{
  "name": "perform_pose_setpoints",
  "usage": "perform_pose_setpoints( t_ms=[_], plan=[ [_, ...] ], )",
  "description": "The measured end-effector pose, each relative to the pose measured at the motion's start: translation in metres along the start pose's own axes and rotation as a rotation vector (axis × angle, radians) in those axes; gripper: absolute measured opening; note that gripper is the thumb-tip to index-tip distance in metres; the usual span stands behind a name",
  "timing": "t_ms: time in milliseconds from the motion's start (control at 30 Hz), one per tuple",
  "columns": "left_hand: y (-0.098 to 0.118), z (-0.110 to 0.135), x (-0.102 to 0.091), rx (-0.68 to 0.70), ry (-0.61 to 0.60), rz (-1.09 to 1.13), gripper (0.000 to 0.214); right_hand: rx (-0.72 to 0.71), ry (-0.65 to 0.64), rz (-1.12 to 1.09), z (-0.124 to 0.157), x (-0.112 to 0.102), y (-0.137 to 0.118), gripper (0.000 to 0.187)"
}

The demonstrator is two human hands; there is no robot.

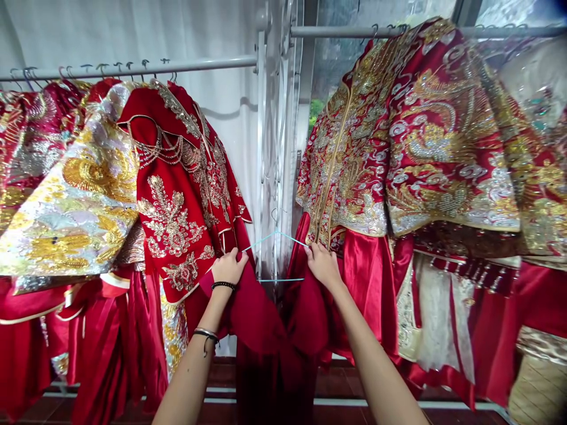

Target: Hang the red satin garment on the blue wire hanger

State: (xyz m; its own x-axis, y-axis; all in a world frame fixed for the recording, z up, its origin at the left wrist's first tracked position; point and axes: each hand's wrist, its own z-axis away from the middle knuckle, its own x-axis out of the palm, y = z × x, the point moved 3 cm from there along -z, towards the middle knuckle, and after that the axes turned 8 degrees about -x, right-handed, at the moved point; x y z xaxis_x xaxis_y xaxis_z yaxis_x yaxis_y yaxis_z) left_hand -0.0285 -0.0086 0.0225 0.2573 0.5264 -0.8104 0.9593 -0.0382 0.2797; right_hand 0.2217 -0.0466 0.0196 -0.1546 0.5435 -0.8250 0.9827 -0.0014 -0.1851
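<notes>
A dark red dress (274, 378) hangs in front of me on a thin light-blue wire hanger (280, 280). My left hand (228, 268) is closed around the dress's left shoulder, at the sloping arm of the hanger. On the other side my right hand (322, 264) grips the right shoulder and the hanger arm there. The hanger's hook points up between my hands, apart from any rail. Below the neckline, the lower part of the dress falls into shadow. My fingertips are partly hidden by the cloth.
Embroidered red jackets (177, 189) hang from a left rail (212, 63). More gold-worked jackets (447, 136) hang from a right rail (354, 32). White metal uprights (261, 130) stand between them, before a white curtain (208, 29). Low rack bars cross the dark floor.
</notes>
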Motion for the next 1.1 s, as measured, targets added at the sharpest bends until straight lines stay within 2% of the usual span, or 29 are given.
perform_pose_setpoints(
  t_ms=[767,1100],
  plan=[
    [-0.0021,-0.0004,0.0013,-0.014,0.026,0.002,0.032,0.013,-0.04,-0.002,0.0008,-0.0008,-0.0039,0.04],
    [-0.0019,-0.0001,0.0045,-0.025,0.032,0.027,0.034,0.011,-0.008,0.013,0.0013,0.0007,-0.0018,0.037]
  ],
)
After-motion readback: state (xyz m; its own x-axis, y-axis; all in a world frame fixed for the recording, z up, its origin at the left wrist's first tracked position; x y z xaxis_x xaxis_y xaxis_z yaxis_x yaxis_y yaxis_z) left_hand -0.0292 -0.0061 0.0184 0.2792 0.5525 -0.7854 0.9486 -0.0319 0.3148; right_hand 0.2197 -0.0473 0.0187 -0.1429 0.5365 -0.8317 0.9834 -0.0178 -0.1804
